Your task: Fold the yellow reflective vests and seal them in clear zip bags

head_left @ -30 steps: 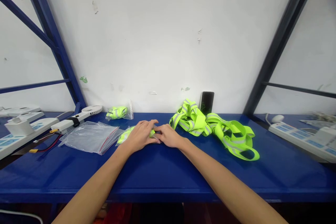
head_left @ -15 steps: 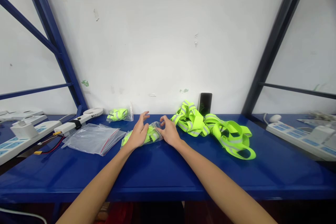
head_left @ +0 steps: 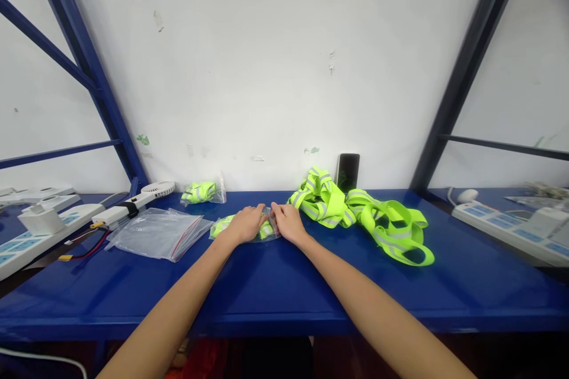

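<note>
A clear zip-lock bag (head_left: 269, 235) with a folded neon-yellow reflective strap (head_left: 222, 225) inside lies flat on the blue table. My left hand (head_left: 247, 224) rests across the bag's middle, its fingers closed at the right end. At that same end my right hand (head_left: 288, 222) pinches the edge of the bag, close beside the left fingertips. Part of the strap and the bag's mouth are hidden under the hands. Just right of my right hand sits a tangled heap of neon-yellow reflective straps (head_left: 326, 204).
Flat empty zip-lock bags (head_left: 155, 235) are stacked at left. Behind them lies another filled bag (head_left: 199, 192). A phone (head_left: 347, 173) leans on the wall. Power strips (head_left: 498, 226) and a small white fan (head_left: 157, 188) lie toward the sides. Rack posts (head_left: 462, 71) rise at both ends.
My left hand has lowered onto the bag, and its raised fingers have come down and closed. Both hands have drawn together at the bag's right end.
</note>
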`<state>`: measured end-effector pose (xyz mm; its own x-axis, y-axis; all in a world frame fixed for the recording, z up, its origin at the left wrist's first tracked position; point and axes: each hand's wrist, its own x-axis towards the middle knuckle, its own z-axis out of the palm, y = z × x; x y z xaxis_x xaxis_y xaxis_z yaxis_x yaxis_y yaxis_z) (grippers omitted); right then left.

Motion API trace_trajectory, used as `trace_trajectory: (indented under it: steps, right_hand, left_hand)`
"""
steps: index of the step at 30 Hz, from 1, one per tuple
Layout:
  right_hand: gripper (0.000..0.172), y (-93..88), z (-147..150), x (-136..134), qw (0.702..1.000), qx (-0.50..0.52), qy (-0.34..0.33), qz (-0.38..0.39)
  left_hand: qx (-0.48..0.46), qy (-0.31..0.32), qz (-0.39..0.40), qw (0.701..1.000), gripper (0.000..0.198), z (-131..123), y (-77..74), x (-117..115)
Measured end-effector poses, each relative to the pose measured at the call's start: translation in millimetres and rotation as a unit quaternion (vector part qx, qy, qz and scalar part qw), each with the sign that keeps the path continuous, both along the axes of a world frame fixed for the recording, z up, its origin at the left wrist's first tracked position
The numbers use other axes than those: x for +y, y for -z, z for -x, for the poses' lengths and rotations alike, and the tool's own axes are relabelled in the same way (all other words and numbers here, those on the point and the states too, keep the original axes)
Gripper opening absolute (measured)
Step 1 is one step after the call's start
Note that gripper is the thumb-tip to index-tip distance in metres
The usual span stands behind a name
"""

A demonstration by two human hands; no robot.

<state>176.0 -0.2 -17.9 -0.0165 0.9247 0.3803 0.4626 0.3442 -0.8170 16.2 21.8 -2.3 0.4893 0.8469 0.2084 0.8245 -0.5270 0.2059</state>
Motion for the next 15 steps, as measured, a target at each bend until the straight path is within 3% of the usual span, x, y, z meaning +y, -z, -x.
trace_trajectory:
  steps: [6,9,15]
  right_hand:
    - [0.012,-3.5,-5,-1,0.997,-0.053,-0.031,0.056]
    - [0.014,-3.5,-5,1,0.996,-0.036,-0.021,0.078]
    - [0.013,-3.3,-2,4,0.996,-0.047,0.016,0.072]
  left_hand:
    - [0.068,-0.029,0.062,0.995,0.042,-8,-10.1,12]
    - [0.077,-0.026,0.11,0.991,0.042,-12,-24.0,27]
    - [0.049,-0.016,0.195,0.979,0.024,-13,-51.2,43]
